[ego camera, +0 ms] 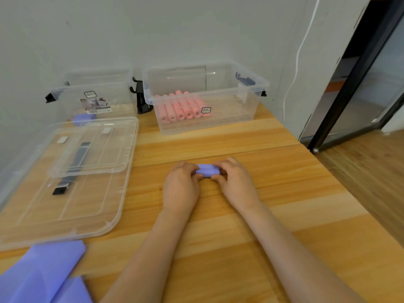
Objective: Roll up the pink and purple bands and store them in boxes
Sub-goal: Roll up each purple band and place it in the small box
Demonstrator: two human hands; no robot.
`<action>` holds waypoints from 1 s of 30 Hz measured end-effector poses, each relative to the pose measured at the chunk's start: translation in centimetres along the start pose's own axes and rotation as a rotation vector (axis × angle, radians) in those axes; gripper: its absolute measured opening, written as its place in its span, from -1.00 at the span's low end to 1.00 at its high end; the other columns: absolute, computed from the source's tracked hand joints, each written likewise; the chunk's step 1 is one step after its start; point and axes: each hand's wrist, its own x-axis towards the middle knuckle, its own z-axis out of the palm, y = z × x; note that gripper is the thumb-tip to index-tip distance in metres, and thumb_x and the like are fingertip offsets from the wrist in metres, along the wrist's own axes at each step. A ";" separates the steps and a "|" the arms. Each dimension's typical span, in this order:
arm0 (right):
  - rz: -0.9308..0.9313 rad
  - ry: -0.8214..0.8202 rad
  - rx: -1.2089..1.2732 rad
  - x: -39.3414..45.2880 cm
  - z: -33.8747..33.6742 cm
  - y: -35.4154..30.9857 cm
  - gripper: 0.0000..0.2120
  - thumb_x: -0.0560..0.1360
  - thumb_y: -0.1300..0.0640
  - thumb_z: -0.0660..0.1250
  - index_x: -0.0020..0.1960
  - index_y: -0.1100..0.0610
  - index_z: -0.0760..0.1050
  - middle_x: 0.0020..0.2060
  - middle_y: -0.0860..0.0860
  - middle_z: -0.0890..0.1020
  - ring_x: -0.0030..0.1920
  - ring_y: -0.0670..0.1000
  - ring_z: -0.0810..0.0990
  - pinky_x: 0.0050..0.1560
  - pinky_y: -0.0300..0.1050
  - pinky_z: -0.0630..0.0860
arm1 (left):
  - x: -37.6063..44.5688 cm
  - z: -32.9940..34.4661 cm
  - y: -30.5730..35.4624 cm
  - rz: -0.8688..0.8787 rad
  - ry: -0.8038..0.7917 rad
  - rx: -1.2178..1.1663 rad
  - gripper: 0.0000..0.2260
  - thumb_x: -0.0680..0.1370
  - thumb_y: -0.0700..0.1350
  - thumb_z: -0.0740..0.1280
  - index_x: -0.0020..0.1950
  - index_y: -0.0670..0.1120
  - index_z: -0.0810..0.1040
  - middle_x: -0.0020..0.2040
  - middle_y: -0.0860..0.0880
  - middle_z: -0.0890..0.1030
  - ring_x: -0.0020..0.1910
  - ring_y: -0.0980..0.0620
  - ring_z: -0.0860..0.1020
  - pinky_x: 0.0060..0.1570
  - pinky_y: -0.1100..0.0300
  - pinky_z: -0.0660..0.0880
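A rolled purple band (207,170) lies on the wooden table (218,226) in the middle of the view. My left hand (181,184) grips its left end and my right hand (235,180) grips its right end, fingers curled over the roll. The clear box (251,84) at the back right holds several rolled pink bands (181,108) lined up side by side. The clear box (74,88) at the back left shows one purple roll (84,119) at its bottom. Flat purple bands (41,274) lie at the near left corner.
Two clear lids (109,193) with dark handles lie stacked on the table's left, in front of the left box. A wall stands behind the boxes. The table's right edge drops to a wooden floor (371,171) by a glass door (360,84).
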 end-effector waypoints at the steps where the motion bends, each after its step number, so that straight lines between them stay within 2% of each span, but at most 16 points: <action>1: -0.001 -0.006 0.008 0.0 0.0 -0.1 -0.76 0.39 0.29 0.40 0.06 0.27 0.56 -0.03 0.12 0.56 0.02 0.11 0.51 0.05 -0.15 0.37 | 0.0 0.1 0.0 0.009 -0.005 0.022 -0.84 0.46 -0.25 0.36 0.02 -0.20 0.63 -0.06 -0.17 0.59 -0.02 -0.18 0.52 -0.09 0.11 0.34; 5: 0.041 0.012 0.029 0.1 0.1 0.0 -0.87 0.43 0.27 0.37 -0.04 0.28 0.57 -0.08 0.15 0.59 -0.01 0.13 0.52 -0.03 -0.17 0.34 | 0.0 0.2 -0.2 0.045 -0.029 0.077 -0.79 0.46 -0.24 0.35 0.08 -0.20 0.62 -0.03 -0.18 0.58 0.02 -0.21 0.50 0.00 0.04 0.40; 8: 0.030 0.022 -0.002 0.3 0.4 0.3 -0.86 0.46 0.25 0.34 -0.03 0.28 0.59 -0.10 0.17 0.60 0.01 0.16 0.51 0.00 -0.14 0.34 | 0.0 0.3 -0.2 0.101 -0.046 0.098 -0.64 0.39 -0.24 0.42 0.19 -0.18 0.57 -0.02 -0.16 0.58 0.00 -0.19 0.51 0.00 0.01 0.43; 12: -0.021 0.003 -0.056 0.3 0.6 0.6 -0.81 0.44 0.26 0.36 0.03 0.29 0.60 -0.05 0.15 0.55 0.03 0.14 0.49 0.05 -0.21 0.31 | 0.0 0.4 -0.2 0.145 0.022 0.033 -0.80 0.35 -0.26 0.38 -0.05 -0.17 0.66 -0.16 -0.14 0.57 -0.13 -0.22 0.53 -0.15 -0.02 0.50; 14: -0.058 -0.002 -0.077 0.3 0.6 0.7 -0.80 0.41 0.31 0.36 0.02 0.31 0.60 -0.07 0.17 0.54 0.00 0.16 0.49 0.04 -0.21 0.30 | 0.0 0.2 0.0 0.088 0.008 0.030 -0.82 0.43 -0.26 0.35 0.00 -0.16 0.65 -0.08 -0.13 0.55 -0.04 -0.19 0.49 -0.08 -0.01 0.46; 18: -0.074 0.041 -0.185 0.2 0.8 0.7 -0.81 0.45 0.24 0.30 0.01 0.26 0.62 -0.09 0.15 0.56 -0.03 0.21 0.46 0.00 0.07 0.45 | -0.2 0.2 0.6 0.035 -0.128 0.226 -0.71 0.58 -0.09 0.19 0.29 -0.01 0.48 0.24 -0.03 0.39 0.23 -0.07 0.31 0.11 0.08 0.27; 21: -0.036 -0.019 -0.278 0.1 0.6 0.4 -0.72 0.55 0.14 0.21 0.20 0.16 0.53 0.13 0.07 0.51 0.15 0.14 0.38 0.11 -0.02 0.34 | -0.4 0.4 0.9 0.032 -0.201 0.331 -0.64 0.59 -0.02 0.14 0.40 0.02 0.31 0.36 -0.01 0.27 0.31 -0.06 0.22 0.18 0.09 0.21; 24: -0.011 -0.065 -0.348 0.2 0.6 0.2 -0.66 0.59 0.06 0.11 0.33 0.10 0.41 0.27 -0.02 0.42 0.25 0.06 0.31 0.14 -0.07 0.27 | -0.5 0.6 0.8 0.025 -0.214 0.358 -0.57 0.60 0.02 0.10 0.47 0.01 0.20 0.40 -0.01 0.22 0.34 -0.06 0.19 0.21 0.09 0.19; 27: 0.025 -0.055 -0.308 0.4 0.6 0.3 -0.68 0.58 0.06 0.15 0.29 0.10 0.46 0.27 -0.03 0.44 0.25 0.06 0.33 0.15 -0.08 0.27 | -0.5 0.8 0.7 0.020 -0.204 0.347 -0.54 0.60 0.03 0.10 0.49 0.00 0.15 0.41 -0.02 0.23 0.35 -0.06 0.19 0.24 0.09 0.17; 30: 0.093 -0.027 -0.142 0.8 0.6 0.5 -0.74 0.53 0.12 0.26 0.17 0.14 0.55 0.19 0.01 0.52 0.21 0.08 0.40 0.19 -0.08 0.30 | -0.5 0.8 0.7 0.030 -0.193 0.329 -0.53 0.60 0.05 0.10 0.49 -0.01 0.16 0.41 -0.01 0.24 0.35 -0.05 0.19 0.25 0.08 0.16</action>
